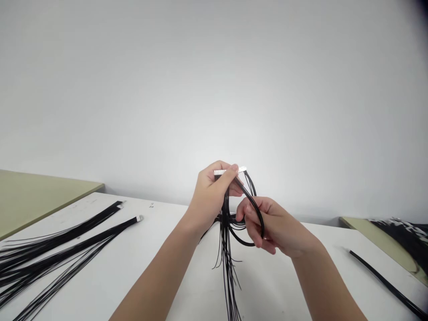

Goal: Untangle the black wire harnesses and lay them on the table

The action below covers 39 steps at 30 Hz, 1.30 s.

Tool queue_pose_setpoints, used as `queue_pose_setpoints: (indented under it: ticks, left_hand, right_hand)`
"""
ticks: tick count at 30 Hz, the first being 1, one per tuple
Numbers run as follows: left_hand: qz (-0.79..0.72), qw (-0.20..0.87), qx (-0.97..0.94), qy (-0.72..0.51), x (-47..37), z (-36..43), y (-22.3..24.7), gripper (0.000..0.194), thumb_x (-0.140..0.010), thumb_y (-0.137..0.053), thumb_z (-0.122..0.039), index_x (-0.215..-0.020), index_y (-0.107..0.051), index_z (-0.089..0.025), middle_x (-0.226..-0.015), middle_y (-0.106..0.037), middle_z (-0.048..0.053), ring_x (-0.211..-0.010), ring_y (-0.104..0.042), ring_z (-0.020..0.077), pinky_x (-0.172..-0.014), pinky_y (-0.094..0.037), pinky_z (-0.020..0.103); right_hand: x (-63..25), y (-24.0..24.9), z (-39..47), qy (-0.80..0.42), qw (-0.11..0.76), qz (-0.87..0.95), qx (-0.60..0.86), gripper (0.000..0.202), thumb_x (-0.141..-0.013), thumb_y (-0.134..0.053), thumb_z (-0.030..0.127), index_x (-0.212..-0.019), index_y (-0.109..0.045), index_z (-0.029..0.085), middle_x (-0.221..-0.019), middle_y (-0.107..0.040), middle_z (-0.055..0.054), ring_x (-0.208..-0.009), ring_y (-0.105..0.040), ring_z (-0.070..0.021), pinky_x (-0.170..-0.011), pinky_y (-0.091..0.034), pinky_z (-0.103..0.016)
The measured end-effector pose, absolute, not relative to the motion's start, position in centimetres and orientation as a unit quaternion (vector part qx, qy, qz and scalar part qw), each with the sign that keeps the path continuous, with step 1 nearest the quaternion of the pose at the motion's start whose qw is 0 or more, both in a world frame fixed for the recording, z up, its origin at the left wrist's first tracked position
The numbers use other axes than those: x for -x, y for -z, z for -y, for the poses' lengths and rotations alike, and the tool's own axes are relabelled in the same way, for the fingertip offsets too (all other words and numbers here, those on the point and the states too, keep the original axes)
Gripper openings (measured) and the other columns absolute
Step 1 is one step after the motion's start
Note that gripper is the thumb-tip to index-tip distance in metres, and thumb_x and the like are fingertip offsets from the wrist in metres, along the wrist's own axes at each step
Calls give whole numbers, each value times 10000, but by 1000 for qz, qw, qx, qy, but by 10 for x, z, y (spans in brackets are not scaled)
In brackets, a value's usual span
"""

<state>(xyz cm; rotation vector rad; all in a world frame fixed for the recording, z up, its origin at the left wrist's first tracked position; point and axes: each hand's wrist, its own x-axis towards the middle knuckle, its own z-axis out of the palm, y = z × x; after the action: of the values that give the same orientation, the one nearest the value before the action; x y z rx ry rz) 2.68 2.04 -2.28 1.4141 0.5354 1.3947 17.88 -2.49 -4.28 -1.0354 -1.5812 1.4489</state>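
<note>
My left hand (217, 189) pinches a long white connector (242, 169) between thumb and fingers, holding it level above the table. Many thin black wires (228, 267) hang down from it, their loose ends spread below. My right hand (267, 225), closed with thumb against fingers, grips a bundle of black wires (249, 196) that curves down from the connector's right part. Behind the hands, more black wire loops (240, 243); where those loops lead is partly hidden by the fingers.
Bundles of black wires with white ends (76, 243) lie on the white table (157, 267) at left. A black cable (384, 281) lies at right. A heap of black wires (406, 243) rests on a green surface (368, 225). Another green surface (40, 191) borders the left; a pale wall (214, 89) stands behind.
</note>
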Motion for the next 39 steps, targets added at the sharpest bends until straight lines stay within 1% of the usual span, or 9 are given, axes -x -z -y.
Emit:
queue_pose_setpoints:
  ticks: [9, 14, 16, 22, 27, 31, 34, 37, 39]
  left_hand:
    - [-188, 551, -588, -562, -28, -17, 21, 222, -851, -603, -330, -704, -536, -177, -657, -548, 6, -577, -504, 82, -585, -472, 211]
    - [-223, 556, -601, -530, -29, -17, 25, 259, -844, -590, -431, -750, -518, -201, -681, -530, -3, -430, -428, 62, -355, -332, 179]
    - [-241, 547, -610, -520, -31, -17, 27, 267, -843, -586, -455, -769, -512, -210, -671, -519, -13, -412, -402, 57, -322, -299, 166]
    - [-265, 537, -614, -514, -34, -16, 29, 275, -845, -585, -476, -787, -498, -222, -649, -493, -33, -419, -412, 53, -326, -322, 146]
    - [-265, 533, -615, -518, -33, -18, 29, 271, -854, -575, -482, -797, -503, -227, -664, -498, -39, -423, -407, 48, -358, -330, 162]
    - [-261, 509, -628, -527, -33, -21, 29, 276, -865, -570, -469, -776, -519, -213, -689, -531, -27, -529, -448, 63, -440, -360, 161]
    - [-268, 471, -643, -541, -31, -23, 30, 277, -869, -578, -447, -755, -538, -198, -736, -559, -18, -645, -475, 70, -554, -399, 156]
    - [-280, 477, -642, -531, -27, -25, 28, 290, -867, -571, -464, -752, -541, -199, -730, -543, -22, -611, -452, 70, -532, -387, 169]
    - [-279, 501, -636, -515, -25, -26, 26, 299, -865, -558, -487, -761, -537, -207, -737, -540, -22, -574, -451, 79, -489, -385, 189]
  right_hand:
    - [-172, 54, 16, -493, 307, 700, 416, 260, -902, -526, 414, -769, -485, 195, -524, -521, 40, -486, -412, -77, -434, -335, -184]
    - [-163, 53, 18, -458, 312, 701, 448, 208, -878, -571, 377, -827, -465, 204, -526, -516, 49, -530, -406, -84, -458, -321, -185]
    - [-160, 54, 17, -450, 313, 699, 459, 188, -850, -611, 352, -879, -500, 203, -544, -533, 44, -544, -438, -92, -467, -328, -192]
    - [-157, 61, 14, -386, 363, 714, 458, 189, -760, -698, 261, -847, -540, 208, -714, -572, 23, -619, -493, -113, -533, -383, -232]
    - [-157, 57, 20, -316, 384, 731, 467, 175, -721, -708, 228, -731, -535, 201, -672, -550, 28, -580, -473, -109, -522, -382, -234]
    - [-156, 54, 24, -311, 390, 724, 477, 177, -764, -650, 250, -680, -504, 196, -635, -516, 25, -568, -453, -110, -507, -353, -234]
    - [-157, 54, 25, -332, 389, 717, 474, 257, -804, -607, 262, -637, -425, 191, -596, -419, 37, -541, -362, -91, -488, -282, -232]
    - [-160, 53, 26, -355, 398, 708, 463, 303, -816, -588, 225, -620, -361, 186, -582, -336, 49, -537, -286, -79, -478, -229, -228]
    - [-163, 52, 26, -375, 405, 699, 455, 217, -829, -572, 199, -666, -428, 190, -586, -366, 51, -541, -324, -79, -484, -260, -221]
